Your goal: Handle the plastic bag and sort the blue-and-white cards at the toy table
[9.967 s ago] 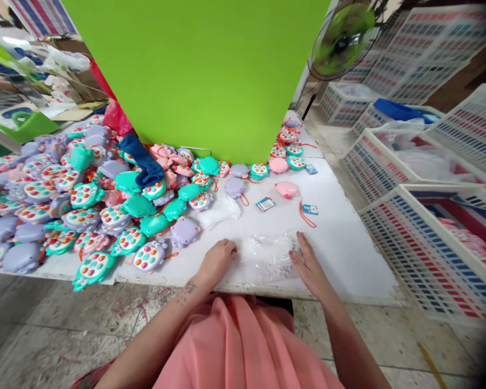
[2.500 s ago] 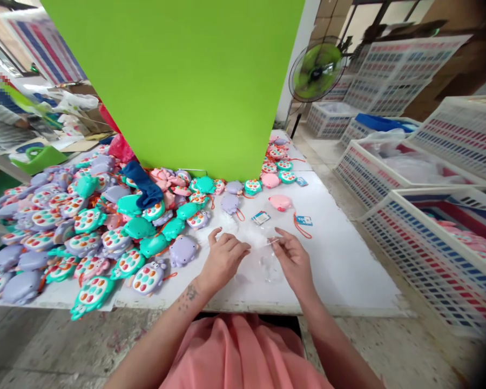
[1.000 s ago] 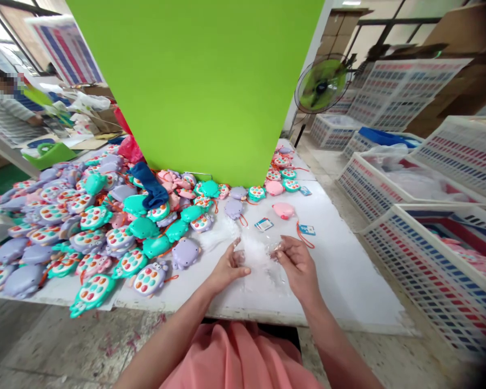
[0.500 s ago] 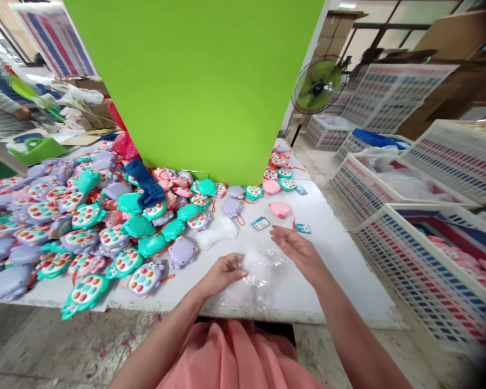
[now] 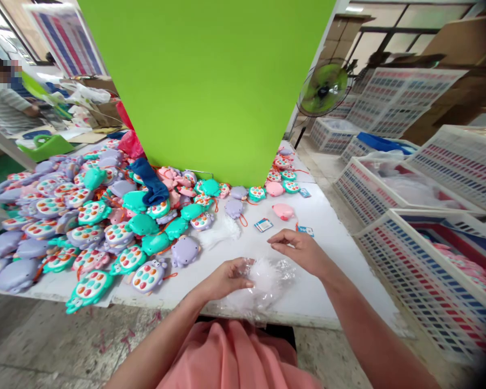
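My left hand [image 5: 225, 279] is closed on a crumpled clear plastic bag [image 5: 267, 278] lying near the front edge of the white table [image 5: 348, 270]. My right hand [image 5: 301, 250] hovers just above the bag's far side, fingers partly curled and pointing left, with nothing plainly in them. A pink toy [image 5: 284, 211] with an orange cord and two small blue tags [image 5: 263, 225] lie a little beyond the hands. A purple toy [image 5: 183, 250] sits left of my left hand.
A big heap of teal, purple and pink button toys [image 5: 85, 216] covers the table's left half. A green panel [image 5: 210, 81] stands behind. White lattice crates [image 5: 429, 254] line the right side, with a fan [image 5: 324, 89] beyond. Another person [image 5: 6, 102] works at far left.
My left hand has gathered the bag and drawn it toward the table's front edge. My right hand let go of it and lifted slightly away, toward the right.
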Tool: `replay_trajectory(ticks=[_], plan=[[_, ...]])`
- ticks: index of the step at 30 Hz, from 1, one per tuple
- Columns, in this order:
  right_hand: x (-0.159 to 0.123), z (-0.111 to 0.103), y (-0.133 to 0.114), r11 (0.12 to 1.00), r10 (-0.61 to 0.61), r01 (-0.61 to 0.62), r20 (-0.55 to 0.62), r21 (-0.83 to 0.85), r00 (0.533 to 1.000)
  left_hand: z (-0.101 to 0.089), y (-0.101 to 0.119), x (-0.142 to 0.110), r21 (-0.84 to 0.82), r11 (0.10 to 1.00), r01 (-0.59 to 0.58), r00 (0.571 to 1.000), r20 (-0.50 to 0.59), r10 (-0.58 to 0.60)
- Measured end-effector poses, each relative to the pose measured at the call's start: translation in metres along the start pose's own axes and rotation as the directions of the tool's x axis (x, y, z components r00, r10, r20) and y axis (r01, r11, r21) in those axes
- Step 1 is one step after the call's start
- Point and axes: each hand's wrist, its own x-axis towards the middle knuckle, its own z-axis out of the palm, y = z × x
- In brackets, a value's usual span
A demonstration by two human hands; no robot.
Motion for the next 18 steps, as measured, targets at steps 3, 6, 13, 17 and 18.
replay_trajectory(ticks=[3, 6, 13, 17, 18], plan=[[0.000, -0.006, -0.001, 0.999, -0.026, 0.026, 0.014, -0.035, 1.000, -0.001, 0.001, 0.000, 0.020, 1.000, -0.003, 1.000, 0.001, 0.003], [0.000, -0.013, -0.002, 0.993, -0.097, 0.097, 0.001, -0.068, 0.995, -0.001, 0.002, 0.000, 0.027, 1.000, -0.016, 1.000, 0.013, 0.015], [0.000, -0.021, -0.015, 0.935, -0.252, 0.272, 0.113, -0.227, 0.961, 0.000, 0.003, -0.001, -0.036, 0.999, 0.020, 0.999, 0.045, -0.018], [-0.001, -0.025, -0.016, 0.924, -0.272, 0.281, 0.068, -0.261, 0.960, -0.002, 0.000, -0.002, -0.044, 0.999, 0.028, 0.999, 0.036, -0.027], [-0.002, -0.026, -0.016, 0.923, -0.279, 0.280, 0.042, -0.265, 0.959, -0.003, -0.001, -0.002, -0.045, 0.999, 0.024, 0.999, 0.034, -0.022]])
